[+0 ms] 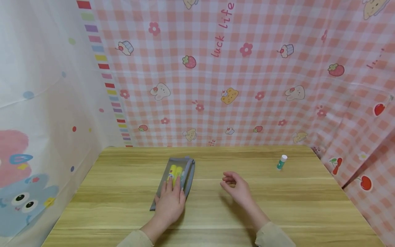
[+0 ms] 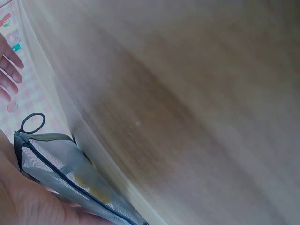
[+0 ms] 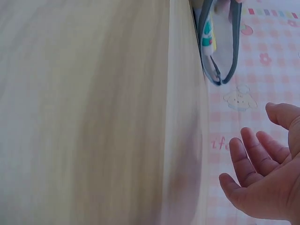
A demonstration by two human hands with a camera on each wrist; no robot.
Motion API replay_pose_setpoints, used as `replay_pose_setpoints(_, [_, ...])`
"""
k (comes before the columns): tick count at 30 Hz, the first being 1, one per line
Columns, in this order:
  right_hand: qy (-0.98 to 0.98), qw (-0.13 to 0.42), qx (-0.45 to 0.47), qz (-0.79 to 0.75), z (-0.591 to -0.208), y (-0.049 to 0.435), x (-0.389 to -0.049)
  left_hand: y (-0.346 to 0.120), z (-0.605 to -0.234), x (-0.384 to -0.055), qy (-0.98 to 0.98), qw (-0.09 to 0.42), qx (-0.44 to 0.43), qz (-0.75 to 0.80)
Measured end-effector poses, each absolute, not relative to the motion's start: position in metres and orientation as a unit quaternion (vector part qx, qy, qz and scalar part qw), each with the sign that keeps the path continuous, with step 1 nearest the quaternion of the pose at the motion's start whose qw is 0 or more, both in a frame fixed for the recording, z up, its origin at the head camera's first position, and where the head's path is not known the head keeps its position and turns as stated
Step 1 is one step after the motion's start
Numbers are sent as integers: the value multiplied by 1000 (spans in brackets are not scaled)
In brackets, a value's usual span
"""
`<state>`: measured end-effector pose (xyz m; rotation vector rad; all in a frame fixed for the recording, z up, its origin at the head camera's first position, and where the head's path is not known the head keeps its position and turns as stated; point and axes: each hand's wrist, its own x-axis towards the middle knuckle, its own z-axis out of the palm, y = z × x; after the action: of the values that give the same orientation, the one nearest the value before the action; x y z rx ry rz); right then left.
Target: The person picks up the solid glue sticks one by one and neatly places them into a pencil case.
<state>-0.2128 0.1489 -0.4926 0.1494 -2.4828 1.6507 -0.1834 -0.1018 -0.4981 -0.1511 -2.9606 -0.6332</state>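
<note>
A grey mesh zip pouch [image 1: 179, 161] lies on the table, left of the middle. My left hand [image 1: 170, 204] rests flat over its near part, fingers spread and almost straight. Through the mesh show two yellow glue sticks [image 1: 173, 170], side by side under the fingertips, and a paler white-and-green tube [image 1: 183, 176] beside them. The pouch's right side gapes in the right wrist view, where a white tube with a green label [image 3: 207, 35] shows inside. My right hand [image 1: 239, 188] hovers right of the pouch, fingers loosely bent, holding nothing.
A teal glue stick with a white cap [image 1: 282, 162] stands near the back right of the wooden table [image 1: 308, 206]. Behind the table hangs a pink checked cloth [image 1: 210, 85]; a white patterned cloth [image 1: 46, 113] hangs at the left.
</note>
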Motion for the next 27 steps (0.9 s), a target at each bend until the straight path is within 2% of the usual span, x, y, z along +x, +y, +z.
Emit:
replay_pose_setpoints(16, [-847, 136, 77, 508, -487, 192, -204, -102, -496, -182, -974, 63, -49, -212])
replay_pose_setpoints(27, [-874, 162, 58, 455, -480, 228, -200, -102, -495, -182, -975, 61, -51, -208])
